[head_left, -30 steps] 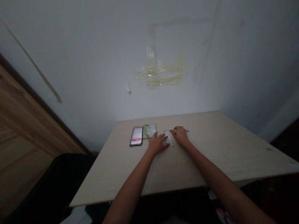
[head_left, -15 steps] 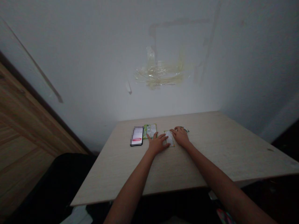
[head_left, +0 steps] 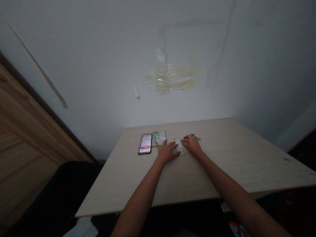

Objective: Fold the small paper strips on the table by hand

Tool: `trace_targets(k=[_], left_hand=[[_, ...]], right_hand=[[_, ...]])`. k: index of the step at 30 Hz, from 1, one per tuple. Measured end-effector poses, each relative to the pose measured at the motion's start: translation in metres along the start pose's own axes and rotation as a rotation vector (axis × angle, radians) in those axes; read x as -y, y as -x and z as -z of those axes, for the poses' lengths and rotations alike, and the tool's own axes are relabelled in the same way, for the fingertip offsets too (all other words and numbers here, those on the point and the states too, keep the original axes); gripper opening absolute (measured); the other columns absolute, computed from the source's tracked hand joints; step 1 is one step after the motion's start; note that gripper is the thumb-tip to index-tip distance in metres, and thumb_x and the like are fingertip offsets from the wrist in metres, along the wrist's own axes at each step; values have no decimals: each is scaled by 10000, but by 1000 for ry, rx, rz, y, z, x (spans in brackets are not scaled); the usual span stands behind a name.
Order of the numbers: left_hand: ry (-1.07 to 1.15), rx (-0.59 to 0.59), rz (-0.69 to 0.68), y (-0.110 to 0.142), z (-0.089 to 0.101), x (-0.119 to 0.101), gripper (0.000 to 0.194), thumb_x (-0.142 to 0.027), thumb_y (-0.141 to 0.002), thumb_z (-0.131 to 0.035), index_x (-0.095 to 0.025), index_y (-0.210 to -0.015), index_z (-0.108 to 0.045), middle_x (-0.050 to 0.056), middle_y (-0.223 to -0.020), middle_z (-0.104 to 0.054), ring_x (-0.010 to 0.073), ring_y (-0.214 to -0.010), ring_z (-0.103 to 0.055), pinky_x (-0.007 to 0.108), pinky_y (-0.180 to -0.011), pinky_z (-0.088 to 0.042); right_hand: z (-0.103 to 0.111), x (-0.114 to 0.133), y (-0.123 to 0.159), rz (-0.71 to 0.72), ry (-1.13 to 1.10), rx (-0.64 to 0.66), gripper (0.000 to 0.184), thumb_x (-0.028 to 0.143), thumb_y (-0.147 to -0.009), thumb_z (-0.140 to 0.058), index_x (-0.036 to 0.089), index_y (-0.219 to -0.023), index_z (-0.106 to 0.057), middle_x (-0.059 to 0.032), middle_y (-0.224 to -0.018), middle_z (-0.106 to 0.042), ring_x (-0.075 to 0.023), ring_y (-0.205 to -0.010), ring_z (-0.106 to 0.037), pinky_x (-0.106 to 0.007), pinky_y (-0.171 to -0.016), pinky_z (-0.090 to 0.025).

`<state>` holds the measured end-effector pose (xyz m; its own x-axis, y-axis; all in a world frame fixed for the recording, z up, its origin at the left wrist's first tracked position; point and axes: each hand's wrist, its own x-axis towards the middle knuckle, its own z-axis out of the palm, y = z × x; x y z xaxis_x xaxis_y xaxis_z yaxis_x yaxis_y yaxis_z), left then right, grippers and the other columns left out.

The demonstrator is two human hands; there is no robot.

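Observation:
A small flat printed packet point(head_left: 180, 148), white with a yellow-green border, lies on the table between my hands. My left hand point(head_left: 166, 152) is spread low over the table, its fingertips on the packet's left side and its other fingers near a larger green-and-white printed packet point(head_left: 159, 137). At the small packet's upper right edge, my right hand point(head_left: 192, 144) has its fingers drawn together in a pinch. Behind the right hand a small white-and-dark scrap point(head_left: 196, 136) shows, partly hidden by it.
A phone point(head_left: 145, 144) with a lit, blurred screen lies left of the green packet. The pale wooden table point(head_left: 237, 151) meets a wall with peeling clear tape point(head_left: 170, 77). A wooden door point(head_left: 27, 131) and a black object point(head_left: 71, 184) stand at the left.
My right hand's fingers have drawn back slightly to the right and come together at the small packet's edge. My left hand has stayed in place; the view has shifted slightly.

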<state>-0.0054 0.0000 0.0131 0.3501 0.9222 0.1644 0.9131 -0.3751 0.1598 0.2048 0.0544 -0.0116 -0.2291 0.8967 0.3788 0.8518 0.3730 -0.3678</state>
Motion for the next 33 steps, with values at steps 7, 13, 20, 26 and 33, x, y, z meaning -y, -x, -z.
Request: trace_targets(k=[7,13,20,26,33], left_hand=[[17,-16,-6,-1,-3,2,541,-710,-839,-484,-520,-1345,-512,-82,-1496,-489,397,-1440,-262,831,-1057,32],[18,5,1,-1,-3,3,558,-719,-838,-470,-528,-1362,-489,-87,-1507,-474,404,-1446,-243,835,-1051,32],[15,7,8,-1,-3,3,564,-714,-834,-482,-523,-1365,-489,-74,-1504,-480,407,-1445,-238,827,-1054,45],[-7,11,7,0,-1,2,551,-714,-846,-463,-529,-1365,-482,-83,-1512,-469,396,-1445,-244,834,-1050,20],[-3,29,25,0,1,0,572,-727,-837,-460,-520,-1370,-487,-75,-1514,-468,402,-1448,-235,815,-1070,22]], right_hand=[[3,-4,2,23,-54,27,244,316,-873,-635,227,-1053,-774,-97,-1168,-683,-229,-1099,-601,-359,-1008,-430],[6,-8,5,66,-76,39,247,300,-847,-659,224,-1052,-774,-111,-1211,-677,-247,-1129,-604,-389,-1036,-429],[7,-14,10,85,-136,50,258,284,-799,-702,227,-1039,-776,-117,-1270,-654,-263,-1173,-596,-420,-1059,-424],[11,-16,14,81,-205,105,307,289,-769,-734,215,-1065,-765,-138,-1333,-614,-277,-1222,-570,-455,-1088,-401],[15,-18,15,76,-233,169,409,301,-723,-785,227,-1123,-737,-138,-1401,-566,-289,-1277,-534,-491,-1113,-370]])
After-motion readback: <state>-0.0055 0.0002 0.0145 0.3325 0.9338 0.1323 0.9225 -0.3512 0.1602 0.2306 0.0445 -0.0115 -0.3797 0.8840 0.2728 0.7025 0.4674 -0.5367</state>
